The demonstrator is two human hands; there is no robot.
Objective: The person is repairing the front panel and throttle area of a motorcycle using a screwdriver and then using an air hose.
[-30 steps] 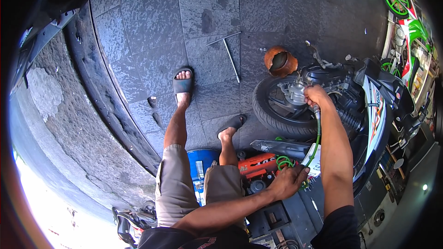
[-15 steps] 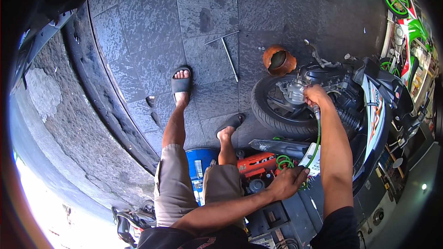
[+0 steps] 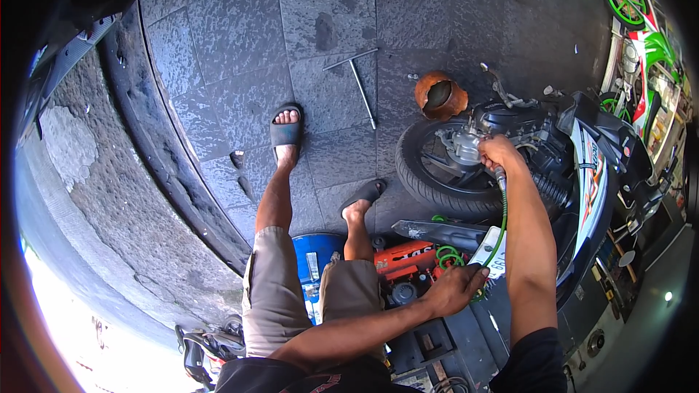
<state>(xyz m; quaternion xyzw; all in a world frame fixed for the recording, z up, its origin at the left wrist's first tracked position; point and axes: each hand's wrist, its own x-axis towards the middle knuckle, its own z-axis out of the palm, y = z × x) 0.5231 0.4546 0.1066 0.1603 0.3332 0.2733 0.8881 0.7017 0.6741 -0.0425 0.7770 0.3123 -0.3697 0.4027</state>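
My right hand is at the engine of a motorcycle, beside the rear wheel. Its fingers are closed round the end of a green hose; a metal fitting shows below the palm. Whatever the fingertips grip at the engine is hidden. Lower down, my left hand is closed on the same hose, near its coils. The silver engine cover lies just left of my right fingers.
A broken orange-brown pot stands beyond the wheel. On the tiles lies a T-handle wrench. Near my knees are a blue drum and a red machine. A green-wheeled motorcycle stands at the far right.
Both hands keep almost the same place and hold on the hose. Nothing has been let go.
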